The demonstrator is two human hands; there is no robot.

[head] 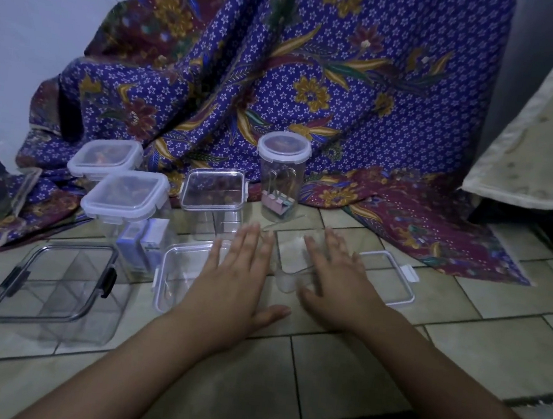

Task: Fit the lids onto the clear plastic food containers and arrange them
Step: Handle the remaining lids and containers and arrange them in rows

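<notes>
Left hand (239, 284) flat, fingers spread, palm down over a clear lidded container (178, 274); grip impossible to tell. Right hand (336, 278) likewise splayed, resting on a clear open container (291, 262). Loose lid (391, 281) just right. More lidded containers (124, 199) far left on tiled floor (459, 350), patterned cloth (284, 72) behind.
</notes>
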